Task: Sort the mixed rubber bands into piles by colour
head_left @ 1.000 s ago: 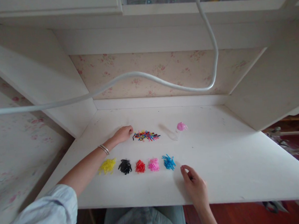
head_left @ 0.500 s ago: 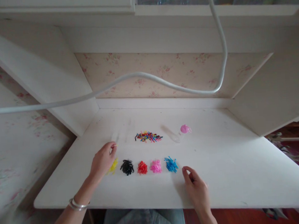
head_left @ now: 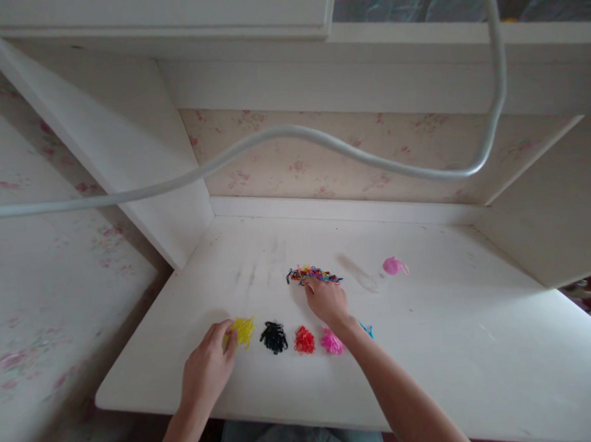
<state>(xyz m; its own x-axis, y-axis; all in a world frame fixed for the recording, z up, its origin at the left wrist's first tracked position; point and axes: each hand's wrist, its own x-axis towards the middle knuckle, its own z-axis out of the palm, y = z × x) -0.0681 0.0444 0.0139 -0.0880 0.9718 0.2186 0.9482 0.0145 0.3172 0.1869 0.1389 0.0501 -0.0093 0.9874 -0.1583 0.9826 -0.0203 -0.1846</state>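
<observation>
On the white desk a mixed heap of small coloured bands lies toward the back. In front runs a row of sorted piles: yellow, black, red, pink, and a blue pile mostly hidden behind my right forearm. My left hand rests at the yellow pile, fingers curled and touching it. My right hand reaches over the row, its fingertips pinching at the near edge of the mixed heap.
A clear bottle lies on its side with a pink cap beside it, right of the heap. A white cable hangs across the alcove. White side panels and a shelf above enclose the desk.
My left hand dropped from beside the mixed heap down to the yellow pile. My right hand left the desk's front edge and reached forward to the mixed heap. The view shifted right.
</observation>
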